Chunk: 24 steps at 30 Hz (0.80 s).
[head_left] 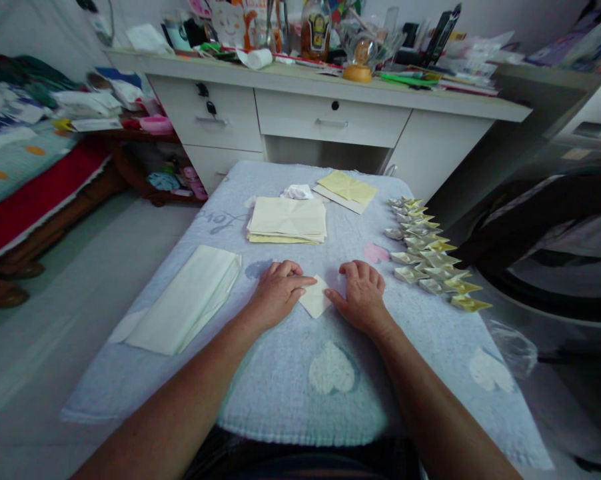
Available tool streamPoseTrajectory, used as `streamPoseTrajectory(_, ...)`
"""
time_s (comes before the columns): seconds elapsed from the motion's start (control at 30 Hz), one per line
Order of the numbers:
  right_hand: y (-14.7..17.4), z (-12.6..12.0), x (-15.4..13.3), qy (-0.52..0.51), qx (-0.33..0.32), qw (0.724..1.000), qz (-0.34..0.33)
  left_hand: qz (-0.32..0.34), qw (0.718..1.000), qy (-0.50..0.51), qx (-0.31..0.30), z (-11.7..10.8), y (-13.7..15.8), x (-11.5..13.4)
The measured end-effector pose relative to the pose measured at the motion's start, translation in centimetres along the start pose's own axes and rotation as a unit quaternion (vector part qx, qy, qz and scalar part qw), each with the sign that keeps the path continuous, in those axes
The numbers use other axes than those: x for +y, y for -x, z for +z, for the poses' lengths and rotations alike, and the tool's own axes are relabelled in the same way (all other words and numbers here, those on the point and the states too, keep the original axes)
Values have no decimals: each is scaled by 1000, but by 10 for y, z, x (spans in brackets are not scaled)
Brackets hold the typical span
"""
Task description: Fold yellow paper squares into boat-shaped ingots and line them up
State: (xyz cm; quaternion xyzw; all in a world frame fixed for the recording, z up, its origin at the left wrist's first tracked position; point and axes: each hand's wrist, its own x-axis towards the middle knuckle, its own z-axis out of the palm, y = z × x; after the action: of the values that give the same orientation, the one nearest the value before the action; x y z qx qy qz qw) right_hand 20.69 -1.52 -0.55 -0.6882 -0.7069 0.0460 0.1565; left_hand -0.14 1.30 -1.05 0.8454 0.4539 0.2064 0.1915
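Note:
A small square of folded cream paper lies on the cloth in front of me, one corner pointing toward me. My left hand holds its left side, with the index finger stretched across the top and the thumb close below; the other fingers are curled. On the opposite side, my right hand rests palm down, its thumb touching the paper's edge and its fingers apart on the cloth. To the right stand rows of several folded paper boats, white and yellow. Beyond my hands is a stack of cream and yellow sheets.
A long folded pale sheet or packet lies at left. Yellow and white papers and a crumpled white tissue are at the far side. A cluttered white desk stands behind the blue cloth-covered table; a washing machine is at right.

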Motion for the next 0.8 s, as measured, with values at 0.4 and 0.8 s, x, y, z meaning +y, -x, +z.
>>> streamPoseTrajectory(0.4,-2,-9,3,-77,-4,997,-27,3,1000,23,-18,-2,1,-4)
streamPoseTrajectory(0.8,-2,3,-23,-47,-2,997,-62,-70,996,-52,7,-7,6,1)
